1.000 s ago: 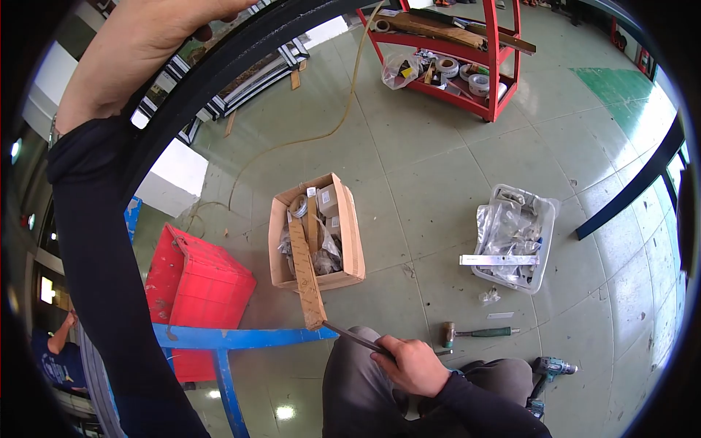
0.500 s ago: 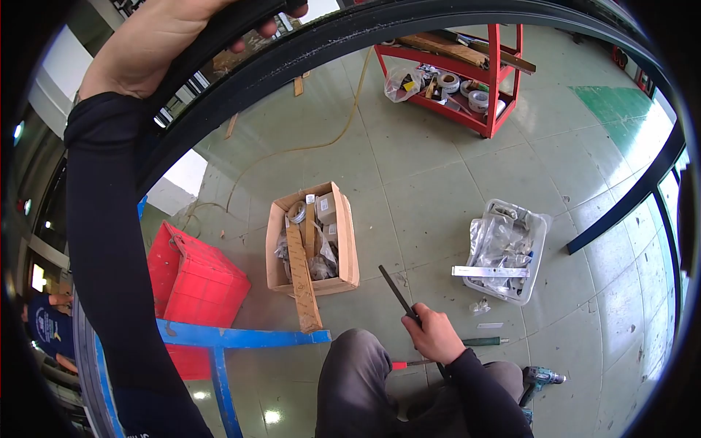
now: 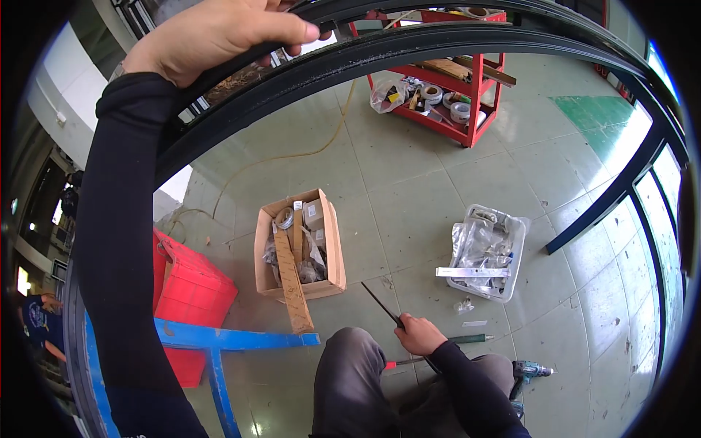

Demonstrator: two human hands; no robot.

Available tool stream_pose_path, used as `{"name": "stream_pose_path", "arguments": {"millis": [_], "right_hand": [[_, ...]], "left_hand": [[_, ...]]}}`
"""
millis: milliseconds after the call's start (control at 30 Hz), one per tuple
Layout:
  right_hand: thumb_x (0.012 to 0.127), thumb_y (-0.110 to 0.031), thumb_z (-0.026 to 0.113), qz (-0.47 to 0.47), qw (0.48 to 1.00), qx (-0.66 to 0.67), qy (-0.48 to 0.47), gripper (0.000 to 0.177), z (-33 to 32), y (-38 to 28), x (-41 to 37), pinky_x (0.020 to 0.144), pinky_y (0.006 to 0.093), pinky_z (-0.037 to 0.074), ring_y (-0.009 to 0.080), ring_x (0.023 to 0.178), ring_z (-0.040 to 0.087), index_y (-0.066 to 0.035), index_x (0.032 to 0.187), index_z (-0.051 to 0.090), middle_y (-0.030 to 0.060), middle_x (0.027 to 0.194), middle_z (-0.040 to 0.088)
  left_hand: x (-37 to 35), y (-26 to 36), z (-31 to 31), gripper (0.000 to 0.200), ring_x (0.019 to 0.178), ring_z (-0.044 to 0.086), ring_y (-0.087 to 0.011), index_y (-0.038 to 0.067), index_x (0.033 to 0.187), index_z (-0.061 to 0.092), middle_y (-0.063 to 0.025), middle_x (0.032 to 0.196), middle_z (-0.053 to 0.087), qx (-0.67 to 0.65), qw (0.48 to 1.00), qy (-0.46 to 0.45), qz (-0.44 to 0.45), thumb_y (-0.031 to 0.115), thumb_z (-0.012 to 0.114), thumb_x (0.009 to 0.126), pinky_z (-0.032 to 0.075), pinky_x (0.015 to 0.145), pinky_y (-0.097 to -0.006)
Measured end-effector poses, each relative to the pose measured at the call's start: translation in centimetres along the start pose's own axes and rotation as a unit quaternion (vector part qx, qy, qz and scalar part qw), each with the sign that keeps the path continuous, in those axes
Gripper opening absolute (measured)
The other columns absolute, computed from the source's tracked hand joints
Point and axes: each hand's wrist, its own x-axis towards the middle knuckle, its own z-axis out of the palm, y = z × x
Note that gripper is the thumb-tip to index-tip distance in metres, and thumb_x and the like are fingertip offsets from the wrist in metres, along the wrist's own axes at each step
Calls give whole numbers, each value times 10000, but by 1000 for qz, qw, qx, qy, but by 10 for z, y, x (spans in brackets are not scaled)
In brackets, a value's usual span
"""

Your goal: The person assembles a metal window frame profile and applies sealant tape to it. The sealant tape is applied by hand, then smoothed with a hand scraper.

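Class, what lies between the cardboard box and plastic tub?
In the head view, floor tiles lie between box and tub. The rod in the right hand overlaps that stretch; a metal bar juts in from the tub.

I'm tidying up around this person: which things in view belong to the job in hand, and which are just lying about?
Likely part of the job:
- dark strip, held in the right hand
- dark frame, with the left hand on it

Apparently just lying about, untouched:
- cardboard box
- clear plastic bin
- drill
- red crate
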Motion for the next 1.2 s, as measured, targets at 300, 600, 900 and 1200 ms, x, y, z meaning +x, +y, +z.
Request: {"name": "stream_pose_path", "arguments": {"millis": [300, 600, 900, 1200], "right_hand": [[957, -251, 576, 15, 1000, -18, 0, 306, 3, -9, 0, 871, 583, 517, 505, 956, 670, 36, 1062, 574, 302, 953, 706], [950, -223, 574, 8, 1000, -22, -16, 304, -10, -24, -19, 812, 581, 533, 491, 872, 685, 56, 1069, 559, 291, 853, 703], [936, -236, 606, -1, 1000, -7, -17, 316, -15, -10, -16, 822, 573, 533, 489, 896, 684, 47, 1066, 554, 286, 876, 706], [926, -251, 614, -9, 1000, 8, -1, 325, -10, 6, -4, 828, 571, 531, 493, 903, 681, 44, 1046, 546, 290, 892, 704]], "left_hand": [[-20, 30, 52, 335, 882, 666, -159, -56, 1181, 651, -117, 996, 736, 167, 967, 195, 9, 141, 695, 914, 529, 830, -307], [-14, 16, 65, 237, 789, 629, -83, -34, 1114, 655, -33, 923, 700, 140, 960, 238, 47, 47, 728, 903, 522, 724, -248], [-10, 13, 65, 263, 866, 637, -102, -36, 1132, 638, -48, 986, 701, 163, 956, 238, 56, 16, 709, 884, 528, 815, -272], [-5, 12, 67, 263, 879, 643, -105, -34, 1130, 640, -45, 986, 699, 125, 959, 252, 45, 30, 724, 890, 534, 832, -277]]}}
